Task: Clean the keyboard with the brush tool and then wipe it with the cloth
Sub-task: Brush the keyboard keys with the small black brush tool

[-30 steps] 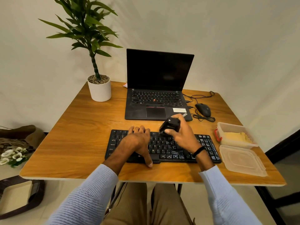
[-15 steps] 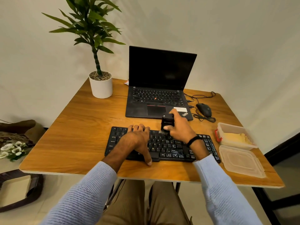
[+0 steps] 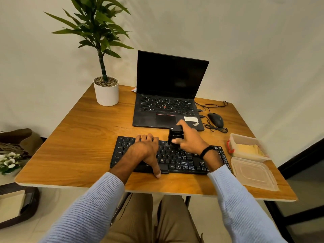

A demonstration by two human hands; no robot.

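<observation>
Dim, warm, soft light; wide-angle bending at edges, faint glare on the keyboard (image 3: 177, 158).

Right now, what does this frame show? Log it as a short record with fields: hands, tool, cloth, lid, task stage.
left hand: rests on the left half of the black keyboard, thumb at its near edge
right hand: grips the black brush tool
tool: stands upright on the keyboard's upper middle keys
cloth: yellow cloth lies in the open clear plastic container, right of the keyboard, untouched
lid: clear plastic lid lies flat on the wooden table, nearer than the container
stage: brushing; wiping not yet begun
</observation>
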